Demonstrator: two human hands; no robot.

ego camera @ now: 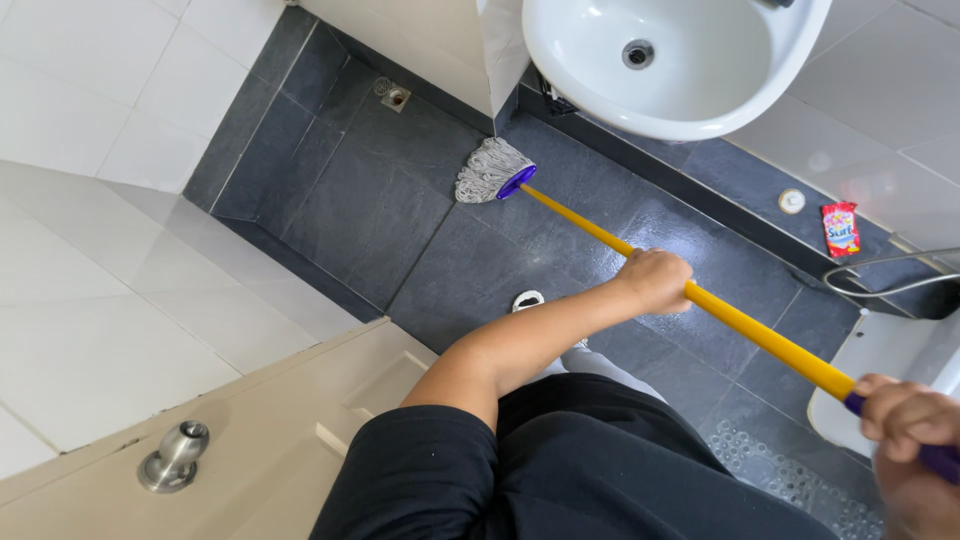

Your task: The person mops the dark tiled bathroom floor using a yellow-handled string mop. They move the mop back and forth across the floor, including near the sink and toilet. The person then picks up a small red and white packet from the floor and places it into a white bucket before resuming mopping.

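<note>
Head view looks straight down at the work, and I take the white basin [672, 60] as my landmark. My left hand [655, 280] has its grip closed round the yellow mop handle [745, 322] partway along, below the basin; my right hand [910, 420] is wrapped round the purple end of the handle, well off to the basin's right, though that corner is blurred and I cannot see the fingers clearly. The grey mop head [490, 170] lies on the dark floor tiles [380, 210] just left of the basin, close under its rim.

I judge the step in hand to be a mopping stroke at full reach. The next stroke would call for drawing the head along the tiles while keeping the handle clear of the basin's underside.

Room is tight: a raised tile edge runs left of the basin, the door [250, 430] with its metal knob [175, 457] stands nearest me, and a small red sachet [840, 228] lies on the ledge right of the basin.
</note>
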